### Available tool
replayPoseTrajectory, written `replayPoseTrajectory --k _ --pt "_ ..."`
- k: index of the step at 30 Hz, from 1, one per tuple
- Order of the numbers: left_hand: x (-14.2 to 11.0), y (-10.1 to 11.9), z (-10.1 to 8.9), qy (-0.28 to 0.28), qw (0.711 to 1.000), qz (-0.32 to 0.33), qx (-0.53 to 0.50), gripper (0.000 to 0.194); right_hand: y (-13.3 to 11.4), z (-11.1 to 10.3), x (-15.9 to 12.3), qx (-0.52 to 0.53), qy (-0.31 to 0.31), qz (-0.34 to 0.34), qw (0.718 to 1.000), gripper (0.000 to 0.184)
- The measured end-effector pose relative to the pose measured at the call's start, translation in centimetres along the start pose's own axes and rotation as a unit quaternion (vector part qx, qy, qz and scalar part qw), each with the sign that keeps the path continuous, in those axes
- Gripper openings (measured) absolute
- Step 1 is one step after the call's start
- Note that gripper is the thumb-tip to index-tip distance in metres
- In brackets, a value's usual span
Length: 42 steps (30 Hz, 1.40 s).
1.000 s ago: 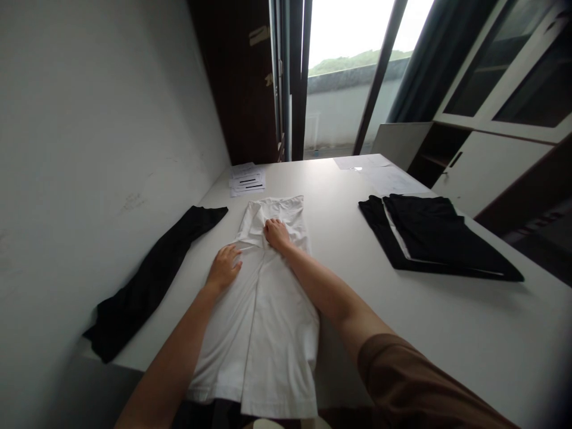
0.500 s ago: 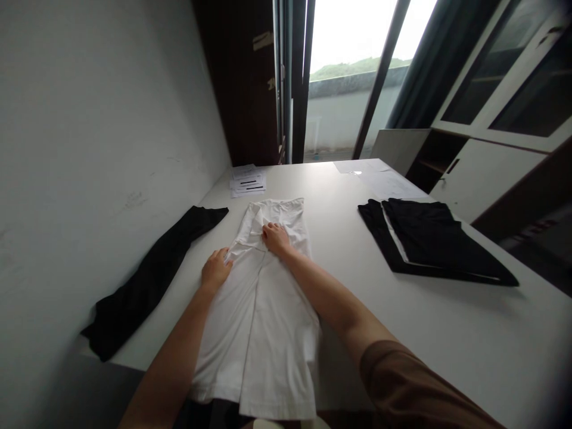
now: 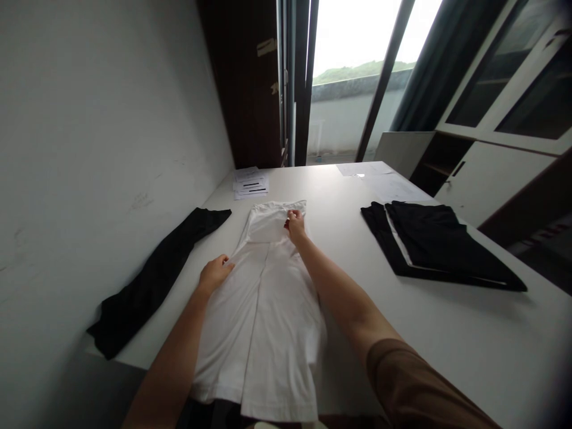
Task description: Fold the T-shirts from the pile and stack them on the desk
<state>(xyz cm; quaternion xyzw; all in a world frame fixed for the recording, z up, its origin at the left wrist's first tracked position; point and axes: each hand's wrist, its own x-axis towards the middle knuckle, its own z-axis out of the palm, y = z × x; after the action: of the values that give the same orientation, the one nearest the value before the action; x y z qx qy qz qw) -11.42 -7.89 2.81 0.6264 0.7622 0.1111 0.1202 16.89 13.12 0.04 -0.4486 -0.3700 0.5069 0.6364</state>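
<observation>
A white garment (image 3: 263, 310) lies lengthwise on the white table (image 3: 357, 280), its near end hanging over the front edge. My left hand (image 3: 214, 273) is closed on the garment's left edge about halfway up. Farther away, my right hand (image 3: 295, 225) pinches the fabric near the garment's far right corner. The cloth at the far end lies smooth and flat between my hands.
A long black garment (image 3: 152, 280) lies along the wall at the left. A folded stack of black clothes (image 3: 433, 244) sits at the right. Printed papers (image 3: 250, 182) lie at the far left, more sheets (image 3: 379, 176) at the far right. A cabinet stands beyond the table's right side.
My right hand has moved from the bunched middle to the far right corner, and the crumpled cloth there now lies flat. My left hand has closed on the left edge.
</observation>
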Motion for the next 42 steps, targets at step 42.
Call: replayPoseTrajectory --k 42 --pt "-13.9 -4.6 -3.0 -0.036 0.993 -0.021 0.110 0.026 -1.3 -3.7 -3.6 -0.516 -0.058 -0.189 0.833 0.052"
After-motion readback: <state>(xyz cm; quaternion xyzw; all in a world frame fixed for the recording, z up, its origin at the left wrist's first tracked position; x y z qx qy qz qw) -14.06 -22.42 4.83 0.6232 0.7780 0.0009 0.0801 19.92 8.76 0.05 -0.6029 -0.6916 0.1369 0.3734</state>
